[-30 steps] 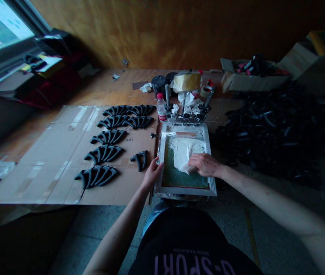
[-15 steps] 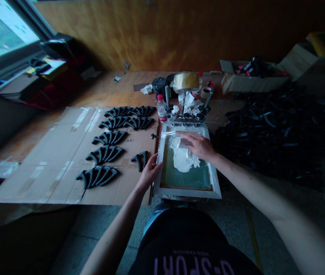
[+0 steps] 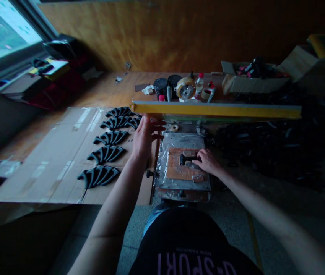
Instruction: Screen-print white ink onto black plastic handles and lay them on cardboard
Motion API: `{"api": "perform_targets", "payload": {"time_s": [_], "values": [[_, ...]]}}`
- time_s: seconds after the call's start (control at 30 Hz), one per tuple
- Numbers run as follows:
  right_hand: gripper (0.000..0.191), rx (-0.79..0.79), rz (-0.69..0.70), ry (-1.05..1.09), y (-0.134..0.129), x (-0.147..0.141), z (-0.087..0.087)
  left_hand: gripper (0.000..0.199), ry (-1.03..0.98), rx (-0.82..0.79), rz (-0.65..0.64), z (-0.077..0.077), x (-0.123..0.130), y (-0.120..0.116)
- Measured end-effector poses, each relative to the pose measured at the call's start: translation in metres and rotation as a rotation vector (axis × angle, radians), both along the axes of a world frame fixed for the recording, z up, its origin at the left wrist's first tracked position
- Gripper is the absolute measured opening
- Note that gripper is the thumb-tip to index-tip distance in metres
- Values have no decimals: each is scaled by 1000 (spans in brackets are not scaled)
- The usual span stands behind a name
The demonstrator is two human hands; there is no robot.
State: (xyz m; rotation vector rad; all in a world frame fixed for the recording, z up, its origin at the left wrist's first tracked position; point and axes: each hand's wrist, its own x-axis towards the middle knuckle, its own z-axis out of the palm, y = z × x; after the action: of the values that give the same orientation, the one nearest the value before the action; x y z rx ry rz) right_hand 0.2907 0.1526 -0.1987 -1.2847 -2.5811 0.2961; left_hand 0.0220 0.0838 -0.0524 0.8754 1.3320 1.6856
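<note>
The screen-printing frame [image 3: 216, 110] is tilted up, its yellow front edge towards me. My left hand [image 3: 143, 139] is at its left end, fingers spread just under the edge; whether the thumb touches it I cannot tell. Below lies a metal printing bed [image 3: 182, 141] with a brown wooden board [image 3: 176, 172] on it. On that board my right hand [image 3: 207, 160] pinches the end of a black curved plastic piece [image 3: 188, 159]. The white ink and the squeegee are hidden from view.
Several rows of black curved pieces [image 3: 102, 175] lie on a cardboard sheet [image 3: 56, 152] at left. A dark heap of pieces [image 3: 265, 149] fills the right side. Behind stand black tubs [image 3: 161, 86], a bottle [image 3: 199, 83], tape rolls [image 3: 185, 88] and a cardboard box [image 3: 242, 84].
The frame has swung up from flat, uncovering the bed. My left hand has risen with its edge. My right hand has left the squeegee and grips a black piece on the board.
</note>
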Motion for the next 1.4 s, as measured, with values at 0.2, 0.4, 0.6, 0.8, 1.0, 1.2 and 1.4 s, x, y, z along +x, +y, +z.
{"api": "perform_targets", "payload": {"time_s": [0.2, 0.4, 0.6, 0.8, 1.0, 1.2, 1.4], "values": [[18, -195, -157, -34, -54, -44, 9, 65, -232, -547, -352, -66, 51, -56], [22, -308, 129, 196, -67, -36, 30, 56, -270, -625, -262, -127, 51, -104], [48, -393, -600, -389, 40, 98, -16, 56, 279, -969, 106, -168, -73, -104], [54, -432, -869, -391, 52, 157, -53, 47, 500, -1167, 121, -193, -107, -90], [46, -220, -758, -171, 11, 126, -29, 43, 503, -1035, 19, -157, -111, -74], [27, -7, 149, 189, -20, 3, -10, 59, 375, -427, -29, -70, -64, -12], [25, 87, 403, 27, -29, -44, -13, 59, 126, 53, -19, 0, -3, 8]]}}
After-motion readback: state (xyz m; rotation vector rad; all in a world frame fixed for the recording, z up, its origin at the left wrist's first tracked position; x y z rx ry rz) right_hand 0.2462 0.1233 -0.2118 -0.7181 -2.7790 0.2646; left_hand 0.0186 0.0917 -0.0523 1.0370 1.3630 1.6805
